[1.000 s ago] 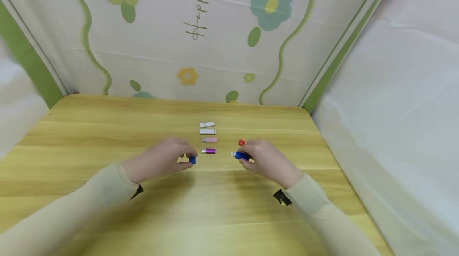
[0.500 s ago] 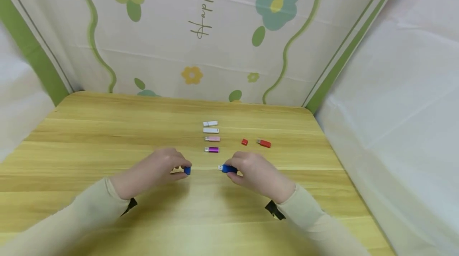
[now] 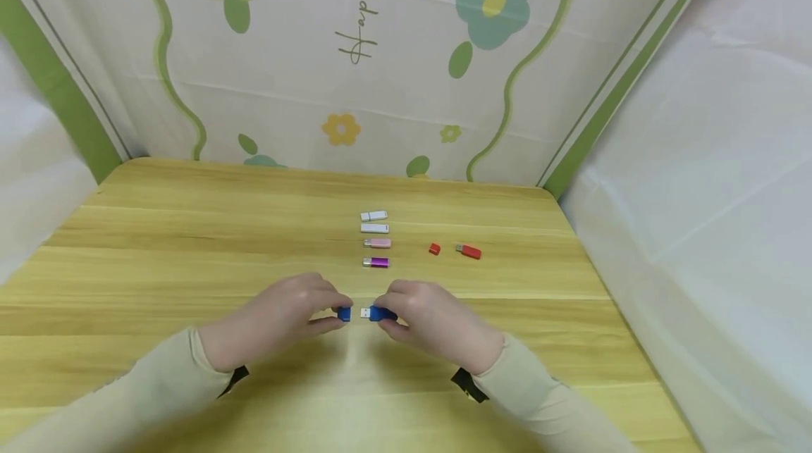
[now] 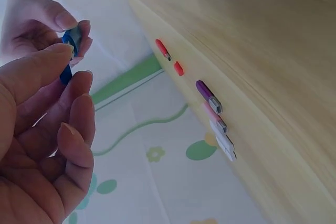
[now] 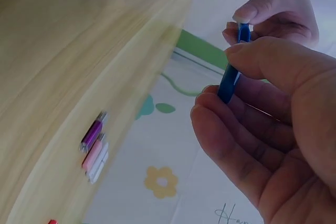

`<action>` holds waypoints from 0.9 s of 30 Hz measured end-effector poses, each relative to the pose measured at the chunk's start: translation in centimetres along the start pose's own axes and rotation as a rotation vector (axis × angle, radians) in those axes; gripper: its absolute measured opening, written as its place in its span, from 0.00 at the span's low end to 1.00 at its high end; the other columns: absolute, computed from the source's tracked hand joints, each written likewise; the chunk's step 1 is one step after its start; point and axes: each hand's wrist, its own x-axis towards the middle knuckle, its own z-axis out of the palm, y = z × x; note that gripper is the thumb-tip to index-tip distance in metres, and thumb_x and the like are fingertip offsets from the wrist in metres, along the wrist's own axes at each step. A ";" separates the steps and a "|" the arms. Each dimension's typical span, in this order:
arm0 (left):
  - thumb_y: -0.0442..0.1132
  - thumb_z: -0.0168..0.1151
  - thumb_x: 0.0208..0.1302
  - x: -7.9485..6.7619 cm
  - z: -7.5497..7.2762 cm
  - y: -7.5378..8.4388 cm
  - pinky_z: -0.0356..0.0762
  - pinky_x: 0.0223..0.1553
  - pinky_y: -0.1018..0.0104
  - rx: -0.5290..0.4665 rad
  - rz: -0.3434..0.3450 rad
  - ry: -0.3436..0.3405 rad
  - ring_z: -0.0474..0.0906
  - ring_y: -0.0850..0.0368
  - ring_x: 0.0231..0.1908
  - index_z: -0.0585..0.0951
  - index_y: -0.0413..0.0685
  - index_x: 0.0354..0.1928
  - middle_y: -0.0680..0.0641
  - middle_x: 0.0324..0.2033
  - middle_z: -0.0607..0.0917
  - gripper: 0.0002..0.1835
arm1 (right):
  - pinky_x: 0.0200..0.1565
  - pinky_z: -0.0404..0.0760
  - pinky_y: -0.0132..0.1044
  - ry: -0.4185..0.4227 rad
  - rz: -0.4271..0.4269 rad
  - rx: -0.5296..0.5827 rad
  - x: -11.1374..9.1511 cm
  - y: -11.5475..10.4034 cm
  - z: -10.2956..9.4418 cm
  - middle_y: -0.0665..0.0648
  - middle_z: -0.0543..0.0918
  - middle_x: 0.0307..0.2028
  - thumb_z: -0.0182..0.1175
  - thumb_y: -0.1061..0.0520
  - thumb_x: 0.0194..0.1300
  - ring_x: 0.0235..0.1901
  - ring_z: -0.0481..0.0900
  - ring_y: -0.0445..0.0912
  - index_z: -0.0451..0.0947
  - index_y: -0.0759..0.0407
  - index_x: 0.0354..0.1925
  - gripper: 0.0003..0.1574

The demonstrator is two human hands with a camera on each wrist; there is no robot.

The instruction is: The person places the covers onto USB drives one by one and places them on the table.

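My left hand (image 3: 282, 315) pinches a small blue cap (image 3: 344, 314) between thumb and fingers. Opposite it, my right hand (image 3: 438, 319) grips a blue USB stick (image 3: 383, 313), its silver plug facing the cap across a narrow gap in the head view. Both pieces are held over the table, on the near side of the other sticks. In the right wrist view the blue USB stick (image 5: 229, 82) runs from the right thumb and fingers toward the left fingertips, which hide most of the cap.
Beyond my hands on the wooden table (image 3: 190, 227) lie a purple USB stick (image 3: 377, 263), a pink one (image 3: 379, 244) and two white ones (image 3: 375, 228) in a column. Right of them are a red cap (image 3: 434, 249) and an uncapped red USB stick (image 3: 469, 251). Patterned cloth (image 3: 285, 51) hangs behind.
My right hand has come left and nearer to me with the blue USB stick, uncovering the red one. My left hand with the cap has also come nearer, and the gap between them has narrowed.
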 end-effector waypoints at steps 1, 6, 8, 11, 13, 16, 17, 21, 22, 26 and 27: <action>0.34 0.78 0.50 0.0 0.0 0.1 0.79 0.33 0.73 -0.004 -0.007 -0.002 0.79 0.62 0.31 0.87 0.45 0.37 0.55 0.32 0.87 0.11 | 0.31 0.72 0.17 0.005 -0.007 0.000 0.1 -0.1 0.1 0.49 0.80 0.29 0.74 0.60 0.57 0.25 0.73 0.34 0.85 0.61 0.36 0.09; 0.35 0.78 0.51 -0.2 0.0 0.3 0.79 0.33 0.72 -0.005 -0.032 -0.010 0.78 0.63 0.31 0.87 0.46 0.38 0.55 0.32 0.86 0.12 | 0.30 0.71 0.17 0.002 -0.014 0.008 0.4 -0.6 0.2 0.48 0.80 0.29 0.72 0.59 0.59 0.25 0.72 0.34 0.84 0.60 0.36 0.08; 0.35 0.78 0.51 -0.2 0.1 0.3 0.79 0.33 0.72 -0.005 -0.038 -0.007 0.78 0.63 0.32 0.87 0.46 0.39 0.56 0.33 0.86 0.12 | 0.29 0.70 0.17 -0.007 -0.010 0.011 0.5 -0.8 0.1 0.48 0.79 0.29 0.72 0.59 0.60 0.25 0.72 0.35 0.84 0.59 0.36 0.07; 0.35 0.77 0.52 -0.3 0.1 0.3 0.79 0.33 0.73 -0.011 -0.044 -0.007 0.79 0.63 0.32 0.88 0.45 0.39 0.55 0.33 0.87 0.12 | 0.29 0.70 0.17 -0.020 -0.003 0.012 0.6 -0.9 0.1 0.48 0.79 0.29 0.71 0.59 0.60 0.25 0.72 0.35 0.84 0.59 0.37 0.07; 0.35 0.78 0.51 -0.3 0.2 0.3 0.79 0.33 0.73 -0.016 -0.046 -0.002 0.79 0.62 0.32 0.88 0.44 0.39 0.55 0.33 0.87 0.12 | 0.29 0.69 0.18 -0.026 0.001 0.008 0.7 -1.0 0.1 0.48 0.79 0.29 0.71 0.59 0.60 0.25 0.72 0.35 0.84 0.59 0.37 0.07; 0.35 0.78 0.51 -0.4 0.2 0.3 0.78 0.32 0.73 -0.019 -0.039 0.009 0.78 0.62 0.32 0.88 0.45 0.39 0.55 0.32 0.86 0.12 | 0.29 0.70 0.18 -0.029 0.004 0.002 0.8 -1.0 0.1 0.48 0.79 0.29 0.71 0.58 0.60 0.25 0.72 0.35 0.84 0.59 0.37 0.07; 0.35 0.78 0.51 -0.4 0.2 0.3 0.78 0.32 0.73 -0.019 -0.035 0.013 0.78 0.62 0.31 0.87 0.45 0.38 0.55 0.32 0.86 0.12 | 0.29 0.70 0.18 -0.029 0.004 0.001 0.8 -1.0 0.2 0.48 0.79 0.29 0.71 0.58 0.60 0.26 0.72 0.35 0.84 0.59 0.37 0.07; 0.34 0.78 0.50 -0.3 0.2 0.3 0.77 0.32 0.74 -0.013 -0.014 0.021 0.77 0.64 0.31 0.87 0.46 0.37 0.56 0.31 0.86 0.11 | 0.29 0.70 0.17 -0.023 0.001 0.006 0.9 -1.0 0.3 0.48 0.79 0.29 0.71 0.59 0.60 0.26 0.72 0.35 0.84 0.59 0.36 0.07; 0.34 0.78 0.50 -0.3 0.2 0.3 0.77 0.32 0.74 -0.013 -0.009 0.022 0.77 0.63 0.31 0.87 0.46 0.37 0.56 0.31 0.86 0.11 | 0.29 0.70 0.17 -0.021 -0.001 0.006 0.9 -1.0 0.3 0.48 0.79 0.29 0.71 0.59 0.60 0.26 0.72 0.35 0.84 0.59 0.36 0.07; 0.35 0.77 0.52 -0.2 0.3 0.4 0.76 0.31 0.75 -0.018 -0.005 0.018 0.76 0.63 0.30 0.87 0.46 0.38 0.56 0.30 0.85 0.11 | 0.30 0.70 0.17 -0.015 -0.013 0.004 1.1 -1.1 0.3 0.48 0.78 0.29 0.71 0.59 0.61 0.26 0.73 0.35 0.83 0.59 0.36 0.06; 0.35 0.77 0.52 -0.2 0.3 0.5 0.76 0.31 0.74 -0.024 -0.012 0.016 0.76 0.63 0.30 0.87 0.46 0.38 0.56 0.30 0.85 0.11 | 0.30 0.70 0.18 -0.013 -0.016 0.002 1.1 -1.1 0.3 0.48 0.78 0.29 0.71 0.59 0.61 0.26 0.73 0.35 0.83 0.59 0.36 0.06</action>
